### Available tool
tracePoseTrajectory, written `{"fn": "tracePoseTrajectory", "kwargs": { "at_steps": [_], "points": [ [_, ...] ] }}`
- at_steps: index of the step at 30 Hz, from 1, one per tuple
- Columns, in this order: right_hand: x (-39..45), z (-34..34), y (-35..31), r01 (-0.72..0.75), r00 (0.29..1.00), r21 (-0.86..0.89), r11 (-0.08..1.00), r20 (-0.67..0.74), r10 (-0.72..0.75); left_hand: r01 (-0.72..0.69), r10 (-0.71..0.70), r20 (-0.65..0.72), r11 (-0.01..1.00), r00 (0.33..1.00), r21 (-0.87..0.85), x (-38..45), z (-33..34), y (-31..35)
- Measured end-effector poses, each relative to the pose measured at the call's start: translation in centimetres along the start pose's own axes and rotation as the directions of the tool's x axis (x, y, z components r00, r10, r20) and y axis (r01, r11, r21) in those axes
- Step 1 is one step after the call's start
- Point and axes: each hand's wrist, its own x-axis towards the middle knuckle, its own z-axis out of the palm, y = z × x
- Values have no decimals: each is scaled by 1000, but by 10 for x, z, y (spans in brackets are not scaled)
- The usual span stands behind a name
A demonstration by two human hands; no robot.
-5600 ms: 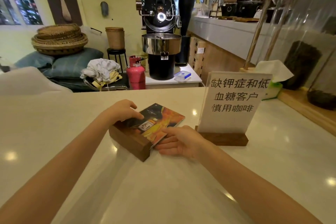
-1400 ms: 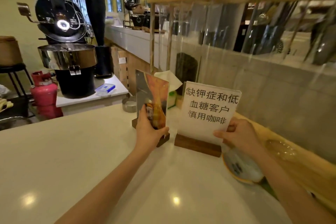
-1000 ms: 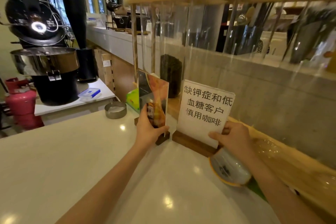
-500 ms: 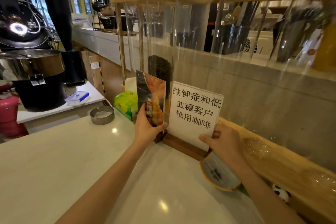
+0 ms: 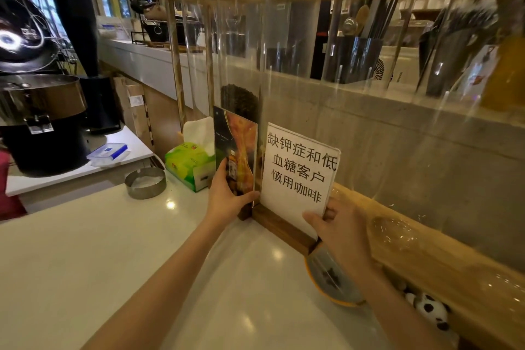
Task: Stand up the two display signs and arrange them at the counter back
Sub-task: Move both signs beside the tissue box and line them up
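Left hand (image 5: 227, 202) grips the upright colour-printed acrylic sign (image 5: 237, 150) just left of the white paper sign on its walnut block (image 5: 298, 170), right hand (image 5: 338, 227) pinching that sign's lower corner; both likely stiff, top-heavy, best held near their bases.

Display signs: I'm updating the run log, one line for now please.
left hand: holds photo sign | right hand: holds text sign | both upright, counter back
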Motion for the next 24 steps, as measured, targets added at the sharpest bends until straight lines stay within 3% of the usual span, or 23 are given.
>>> {"fn": "tracePoseTrajectory", "kwargs": {
  "at_steps": [12, 18, 22, 24],
  "points": [
    [-2, 2, -1, -15, 1000, 9, 1000, -11, 15, -2, 2, -22, 1000, 1000, 10, 7, 9, -2],
    [5, -15, -15, -29, 991, 0, 1000, 133, 29, -21, 21, -7, 1000, 1000, 1, 5, 10, -1],
    [25, -36, -52, 44, 989, 166, 985, 132, -67, -66, 66, 18, 998, 998, 23, -4, 9, -3],
    [45, -43, -77, 189, 975, 85, 978, 105, -198, -81, 78, 46, 993, 996, 80, -5, 6, -3]
  ]
}}
